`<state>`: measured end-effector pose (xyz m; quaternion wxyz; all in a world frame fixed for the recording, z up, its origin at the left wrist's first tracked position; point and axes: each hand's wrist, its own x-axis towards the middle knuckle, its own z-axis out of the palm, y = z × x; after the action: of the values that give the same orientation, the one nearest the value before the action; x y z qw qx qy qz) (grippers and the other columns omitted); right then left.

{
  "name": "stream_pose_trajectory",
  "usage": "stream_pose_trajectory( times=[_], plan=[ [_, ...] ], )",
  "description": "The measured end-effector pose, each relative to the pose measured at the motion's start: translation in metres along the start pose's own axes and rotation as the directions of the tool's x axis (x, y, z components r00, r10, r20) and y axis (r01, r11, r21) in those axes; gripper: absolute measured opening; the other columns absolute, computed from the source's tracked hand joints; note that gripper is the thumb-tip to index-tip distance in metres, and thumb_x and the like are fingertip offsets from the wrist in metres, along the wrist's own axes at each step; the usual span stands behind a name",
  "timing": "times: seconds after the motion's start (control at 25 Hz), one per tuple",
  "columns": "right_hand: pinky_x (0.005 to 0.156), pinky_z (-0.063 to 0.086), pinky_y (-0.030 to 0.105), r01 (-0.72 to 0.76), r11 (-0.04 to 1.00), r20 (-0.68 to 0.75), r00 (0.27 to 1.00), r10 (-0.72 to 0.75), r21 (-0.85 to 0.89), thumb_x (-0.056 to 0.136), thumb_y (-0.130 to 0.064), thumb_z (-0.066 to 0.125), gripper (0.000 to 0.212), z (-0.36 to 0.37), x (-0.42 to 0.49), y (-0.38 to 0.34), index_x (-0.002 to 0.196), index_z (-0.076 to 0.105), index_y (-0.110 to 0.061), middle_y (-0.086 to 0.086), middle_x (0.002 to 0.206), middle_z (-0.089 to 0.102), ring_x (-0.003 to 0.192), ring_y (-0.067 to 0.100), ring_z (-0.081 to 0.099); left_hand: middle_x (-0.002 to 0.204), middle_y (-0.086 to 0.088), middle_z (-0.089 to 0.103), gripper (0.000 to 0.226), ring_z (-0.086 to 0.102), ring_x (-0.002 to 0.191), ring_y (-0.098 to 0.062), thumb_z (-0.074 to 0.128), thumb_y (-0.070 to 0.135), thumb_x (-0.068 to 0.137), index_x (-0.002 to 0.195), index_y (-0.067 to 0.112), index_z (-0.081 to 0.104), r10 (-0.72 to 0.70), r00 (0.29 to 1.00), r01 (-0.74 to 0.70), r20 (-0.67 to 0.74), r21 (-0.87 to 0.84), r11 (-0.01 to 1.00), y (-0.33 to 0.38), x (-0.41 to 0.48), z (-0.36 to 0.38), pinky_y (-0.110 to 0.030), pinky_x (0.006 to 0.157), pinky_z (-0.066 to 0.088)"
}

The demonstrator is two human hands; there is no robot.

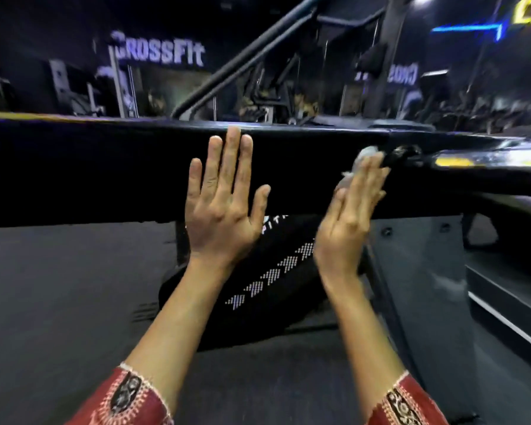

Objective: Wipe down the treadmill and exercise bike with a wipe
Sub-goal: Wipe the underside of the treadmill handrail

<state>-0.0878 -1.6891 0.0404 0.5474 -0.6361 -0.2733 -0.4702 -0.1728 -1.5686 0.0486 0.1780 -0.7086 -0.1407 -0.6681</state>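
Our right grip [347, 222] lies with its fingers straight, pressing the crumpled pale grey wipe [364, 154] against the long glossy black horizontal rail [104, 167], which we take to be part of the treadmill. The wipe sits near the rail's upper edge, just beside a small black shiny fitting [402, 153]. Our left grip [223, 216] is flat and spread, holding nothing. It is raised in front of the rail's face, and we cannot tell whether it touches.

To do this stroke well, we should:

- **Spread the wipe.** It looks bunched under the fingertips, so opening it out would cover more surface on each pass.
- **Use long, level strokes.** Overlapping passes along the rail, worked from the top edge down, will show up any missed strips on the gloss.
- **Keep the pressure even.** It should come through the whole length of the fingers.
- **Work round the fitting.** It is likely to trap grime, so we should go round it rather than skim over it.
- **Brace with the left grip.** Resting it on a stretch we have not yet cleaned avoids leaving fresh prints.

The picture is blurred here, so the seam beside the fitting is hard to make out.
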Motion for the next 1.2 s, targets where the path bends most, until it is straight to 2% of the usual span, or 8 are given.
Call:
stream_pose_trajectory(
  times=[0.12, 0.32, 0.48, 0.68, 0.8, 0.96, 1.12, 1.2],
  plan=[
    [0.120, 0.000, 0.034, 0.319, 0.947, 0.121, 0.942, -0.314, -0.024, 0.102, -0.010, 0.031, 0.045, 0.004, -0.002, 0.003, 0.146, 0.028, 0.003, 0.016, 0.154, 0.022, 0.145, 0.025, 0.009, 0.148, -0.014, 0.039, 0.055, 0.025, 0.139, -0.024, 0.035, 0.036, 0.100, 0.145, 0.005, 0.031, -0.004, 0.998, 0.005, -0.056, 0.024, 1.000, 0.006, -0.003, 0.004, -0.036, 0.118, 0.005],
    [0.120, -0.001, 0.034, 0.093, 0.993, -0.017, 0.995, -0.095, -0.072, 0.102, -0.006, 0.029, 0.047, -0.006, -0.001, 0.026, 0.148, 0.022, 0.002, 0.016, 0.157, 0.016, 0.146, 0.025, 0.004, 0.149, -0.013, 0.038, 0.054, 0.025, 0.139, -0.024, 0.030, 0.037, 0.101, 0.145, 0.006, 0.032, 0.010, 0.993, -0.002, -0.122, 0.064, 0.998, 0.004, -0.001, 0.010, -0.036, 0.117, 0.006],
    [0.121, 0.001, 0.034, 0.365, 0.930, 0.114, 0.926, -0.359, -0.036, 0.103, -0.011, 0.029, 0.046, 0.002, 0.001, 0.014, 0.148, 0.024, -0.001, 0.010, 0.156, 0.017, 0.146, 0.021, 0.007, 0.149, -0.012, 0.037, 0.055, 0.024, 0.139, -0.023, 0.032, 0.037, 0.100, 0.146, 0.007, 0.032, 0.023, 0.989, -0.013, -0.144, 0.067, 0.998, 0.003, -0.001, 0.012, -0.038, 0.117, 0.009],
    [0.121, 0.000, 0.036, 0.051, 0.999, -0.025, 0.998, -0.051, 0.008, 0.103, -0.008, 0.027, 0.048, 0.008, -0.020, 0.010, 0.149, 0.017, -0.001, 0.013, 0.158, 0.010, 0.146, 0.019, -0.001, 0.149, -0.012, 0.038, 0.055, 0.026, 0.139, -0.024, 0.032, 0.037, 0.100, 0.145, 0.006, 0.033, 0.039, 0.987, -0.028, -0.155, 0.067, 0.997, 0.002, -0.001, 0.010, -0.038, 0.116, 0.009],
    [0.121, 0.001, 0.036, 0.317, 0.948, 0.107, 0.942, -0.317, 0.020, 0.102, -0.012, 0.028, 0.048, 0.020, -0.032, -0.014, 0.148, 0.021, -0.001, 0.009, 0.156, 0.013, 0.146, 0.022, 0.005, 0.149, -0.014, 0.038, 0.054, 0.026, 0.139, -0.024, 0.033, 0.036, 0.100, 0.144, 0.005, 0.036, 0.086, 0.988, -0.084, -0.130, 0.017, 0.996, -0.003, -0.002, 0.005, -0.037, 0.117, 0.008],
    [0.120, 0.000, 0.039, 0.178, 0.984, 0.040, 0.983, -0.178, 0.008, 0.103, -0.012, 0.028, 0.047, 0.028, -0.001, -0.040, 0.149, 0.022, -0.002, 0.012, 0.158, 0.015, 0.147, 0.027, 0.006, 0.148, -0.014, 0.038, 0.052, 0.029, 0.139, -0.024, 0.038, 0.033, 0.098, 0.142, 0.005, 0.041, 0.135, 0.985, -0.138, -0.108, -0.017, 0.990, -0.027, -0.010, -0.009, -0.037, 0.117, 0.011],
    [0.121, 0.008, 0.040, 0.494, 0.870, 0.179, 0.856, -0.484, -0.010, 0.104, -0.016, 0.033, 0.046, 0.032, -0.052, -0.033, 0.147, 0.028, -0.003, 0.008, 0.156, 0.020, 0.146, 0.019, 0.010, 0.150, -0.017, 0.034, 0.054, 0.025, 0.140, -0.027, 0.042, 0.031, 0.097, 0.143, 0.004, 0.038, 0.076, 0.995, -0.080, -0.066, -0.048, 0.996, -0.057, -0.024, -0.025, -0.040, 0.117, 0.012],
    [0.121, 0.006, 0.037, 0.391, 0.918, 0.108, 0.917, -0.383, -0.065, 0.105, -0.019, 0.029, 0.046, 0.026, -0.046, -0.015, 0.147, 0.028, -0.003, 0.013, 0.156, 0.023, 0.146, 0.018, 0.009, 0.151, -0.016, 0.032, 0.055, 0.023, 0.141, -0.027, 0.044, 0.031, 0.096, 0.144, 0.005, 0.036, 0.052, 0.997, -0.054, -0.050, -0.040, 0.998, -0.074, -0.029, -0.032, -0.042, 0.117, 0.014]
  ],
)
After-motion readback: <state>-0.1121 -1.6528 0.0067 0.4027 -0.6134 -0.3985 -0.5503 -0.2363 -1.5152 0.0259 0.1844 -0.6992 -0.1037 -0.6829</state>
